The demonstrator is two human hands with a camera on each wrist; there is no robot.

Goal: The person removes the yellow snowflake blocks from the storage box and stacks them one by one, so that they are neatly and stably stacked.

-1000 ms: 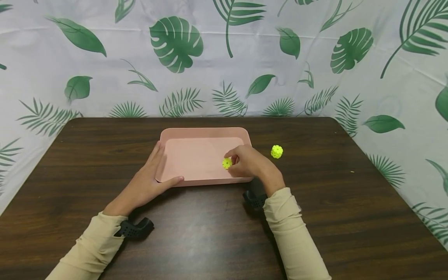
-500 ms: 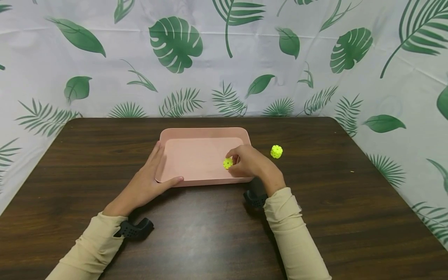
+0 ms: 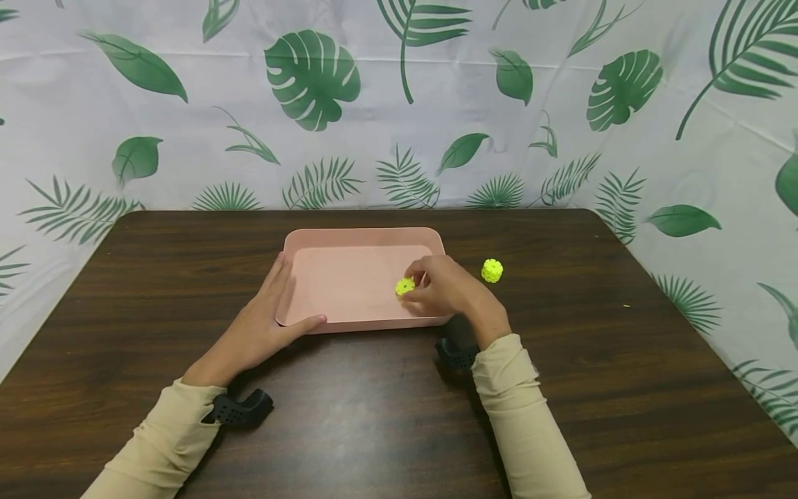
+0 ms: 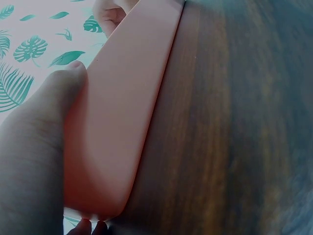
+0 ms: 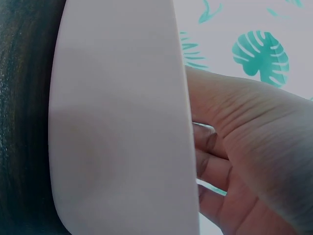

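A shallow pink tray (image 3: pixel 343 277) lies on the dark wooden table. My left hand (image 3: pixel 262 319) rests against its left front corner, fingers straight along the left side and thumb over the front rim. In the left wrist view the thumb of that left hand (image 4: pixel 39 127) lies at the tray's rim. Over the tray's right part, my right hand (image 3: pixel 445 284) pinches a small bright yellow notched piece (image 3: pixel 404 286) that resembles a snowflake building disc. In the right wrist view the tray's front wall (image 5: pixel 122 122) hides that piece and the fingertips of the right hand (image 5: pixel 244 147).
A yellow ball (image 3: pixel 492 270) built of similar notched shapes sits on the table (image 3: pixel 561 388) to the right of the tray. A tiny pale scrap (image 3: pixel 626 305) lies farther right. Behind the table hangs a white cloth (image 3: pixel 218 152) with green leaves.
My right hand has tilted the yellow piece slightly and raised it a little, so its face points more upward. The left hand, the tray and the yellow ball have stayed put.
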